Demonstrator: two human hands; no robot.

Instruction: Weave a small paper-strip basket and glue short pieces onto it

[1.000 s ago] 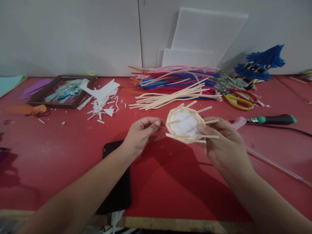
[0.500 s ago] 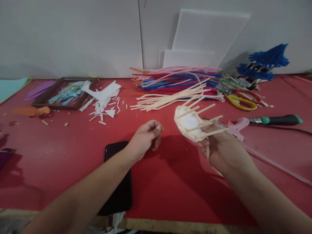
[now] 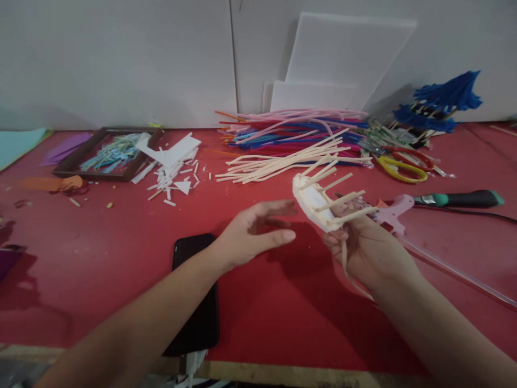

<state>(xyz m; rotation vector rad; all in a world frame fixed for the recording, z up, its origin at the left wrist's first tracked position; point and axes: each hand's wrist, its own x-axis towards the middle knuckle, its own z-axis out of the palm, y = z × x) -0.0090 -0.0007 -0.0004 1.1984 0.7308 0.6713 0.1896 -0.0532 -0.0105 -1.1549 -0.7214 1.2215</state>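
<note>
A black phone point(image 3: 198, 322) lies flat on the red table point(image 3: 258, 323), and over to the left there's a brown frame point(image 3: 97, 176) around blue-green scraps point(image 3: 109, 153), purple paper point(image 3: 64, 150) right beside it! At the back, white boards point(image 3: 347, 54) lean on the wall point(image 3: 121, 59); right side, scissors point(image 3: 383, 161) with yellow and red handles.

the forearm of the left hand point(image 3: 254, 231) hides part of the black phone point(image 3: 200, 318) and is cut off at the bottom edge. to the phone's right, the stick piece point(image 3: 315, 200) covers some fingers of the right hand point(image 3: 369, 250), so its whole grip cannot be seen. a pale strand point(image 3: 344, 258) there slips behind the right forearm. farther right of the phone, a clear rod point(image 3: 464, 276) and a black cable point(image 3: 480, 212) leave the frame. left of the phone, a purple piece point(image 3: 8, 263) is cut off, an orange thing point(image 3: 71, 184) looks blurred, and the crumbs point(image 3: 109, 205) are too small to identify.
</note>
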